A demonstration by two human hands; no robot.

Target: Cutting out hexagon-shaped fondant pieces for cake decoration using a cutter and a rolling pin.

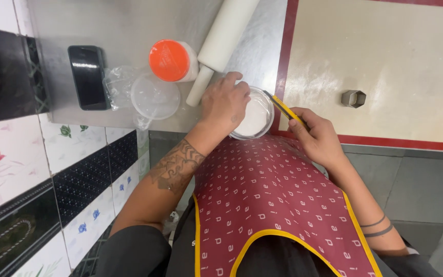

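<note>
My left hand (225, 100) rests on the rim of a small clear round container (255, 120) filled with white powder, at the near edge of the steel counter. My right hand (316, 134) grips a yellow-and-black utility knife (282, 106), whose tip reaches over the container's right rim. A white rolling pin (221, 41) lies diagonally just beyond my left hand.
An orange-lidded white jar (173, 60), a clear lid (155, 96) and crumpled plastic sit left of the rolling pin. A black phone (88, 77) lies further left. A red-bordered beige baking mat (380, 66) with a hexagonal metal cutter (354, 98) covers the right side.
</note>
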